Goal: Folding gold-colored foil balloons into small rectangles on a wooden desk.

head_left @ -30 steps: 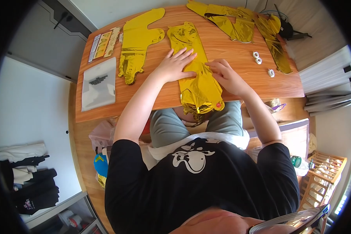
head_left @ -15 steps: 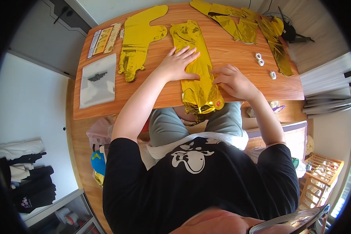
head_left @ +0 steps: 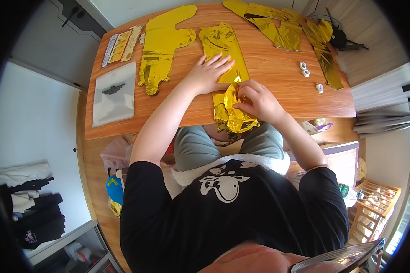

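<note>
A flat gold foil balloon (head_left: 219, 40) lies on the wooden table in front of me, its near end hanging over the front edge. My left hand (head_left: 208, 74) rests on its middle with the fingers spread, pressing it to the table. The fingers of my right hand (head_left: 256, 101) pinch the foil near the front edge, where it is lifted, folded over and crumpled. To the left of this piece lies another flat gold foil balloon (head_left: 161, 43), bent at its far end. Part of the middle piece is hidden under my left hand.
More gold foil balloons (head_left: 278, 27) lie at the table's far right, near small white rolls (head_left: 304, 68). On the left are a clear plastic bag (head_left: 114, 98) and flat printed packets (head_left: 118, 48). The wooden table (head_left: 189, 107) ends just before my lap.
My right hand has moved left and taken hold of the foil's right edge, lifting and folding it over toward the left. My left hand has stayed in place.
</note>
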### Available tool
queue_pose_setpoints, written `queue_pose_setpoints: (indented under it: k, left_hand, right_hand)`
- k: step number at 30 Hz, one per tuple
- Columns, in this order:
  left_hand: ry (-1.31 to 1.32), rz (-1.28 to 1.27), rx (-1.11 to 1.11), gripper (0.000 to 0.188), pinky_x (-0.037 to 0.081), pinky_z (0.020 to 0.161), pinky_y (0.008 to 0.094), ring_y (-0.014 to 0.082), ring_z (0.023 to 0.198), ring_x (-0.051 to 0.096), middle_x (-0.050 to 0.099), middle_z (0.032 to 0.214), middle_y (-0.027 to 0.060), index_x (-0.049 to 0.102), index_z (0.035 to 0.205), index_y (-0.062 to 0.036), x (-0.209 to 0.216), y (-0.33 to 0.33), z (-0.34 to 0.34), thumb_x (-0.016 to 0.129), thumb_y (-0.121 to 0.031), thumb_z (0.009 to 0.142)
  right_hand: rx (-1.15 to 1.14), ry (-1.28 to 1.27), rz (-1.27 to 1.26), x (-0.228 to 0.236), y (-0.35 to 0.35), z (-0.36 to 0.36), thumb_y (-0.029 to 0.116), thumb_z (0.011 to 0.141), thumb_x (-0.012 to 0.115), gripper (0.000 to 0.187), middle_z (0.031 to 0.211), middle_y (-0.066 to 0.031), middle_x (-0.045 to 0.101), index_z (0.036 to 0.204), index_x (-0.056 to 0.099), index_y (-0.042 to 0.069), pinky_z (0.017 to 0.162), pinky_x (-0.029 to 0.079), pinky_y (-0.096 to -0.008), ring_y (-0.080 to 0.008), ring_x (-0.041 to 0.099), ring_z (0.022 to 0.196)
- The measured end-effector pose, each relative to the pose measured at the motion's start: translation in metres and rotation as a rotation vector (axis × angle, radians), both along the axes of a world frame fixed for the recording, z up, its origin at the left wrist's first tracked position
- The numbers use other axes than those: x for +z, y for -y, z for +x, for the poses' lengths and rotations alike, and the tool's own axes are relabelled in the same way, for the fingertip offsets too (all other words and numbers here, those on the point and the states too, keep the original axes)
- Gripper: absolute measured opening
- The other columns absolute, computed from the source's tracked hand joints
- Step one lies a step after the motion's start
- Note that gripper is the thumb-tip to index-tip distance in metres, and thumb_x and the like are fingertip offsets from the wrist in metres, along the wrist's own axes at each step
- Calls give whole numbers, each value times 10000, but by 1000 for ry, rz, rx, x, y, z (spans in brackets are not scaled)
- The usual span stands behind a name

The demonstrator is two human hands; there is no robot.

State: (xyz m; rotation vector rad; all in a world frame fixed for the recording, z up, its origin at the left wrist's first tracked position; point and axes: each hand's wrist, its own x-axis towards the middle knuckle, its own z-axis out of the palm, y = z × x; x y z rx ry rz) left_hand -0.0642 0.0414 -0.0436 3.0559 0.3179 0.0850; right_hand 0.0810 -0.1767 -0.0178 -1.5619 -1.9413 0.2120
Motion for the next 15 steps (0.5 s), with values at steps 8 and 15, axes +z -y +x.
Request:
queue_pose_setpoints:
  k: [8, 15]
  left_hand:
    - [48, -29, -15, 917, 122, 1288, 534, 244, 1590, 211, 238, 1726, 4, 239, 1662, -285, -14, -10, 2, 388, -823, 933]
    - [-14, 18, 10, 1040, 135, 1288, 542, 251, 1589, 213, 237, 1727, 10, 246, 1661, -274, -1, 0, 0, 529, -855, 846]
  right_hand:
    - [26, 114, 79, -1, 2, -4, 134, 876, 769, 208, 1129, -116, 698, 1070, 746, 60, 958, 517, -433, -332, 659, 1074]
    - [-86, -99, 23, -1, -4, 3, 137, 892, 744, 200, 1131, -113, 729, 1083, 763, 80, 1038, 486, -432, -323, 660, 1124]
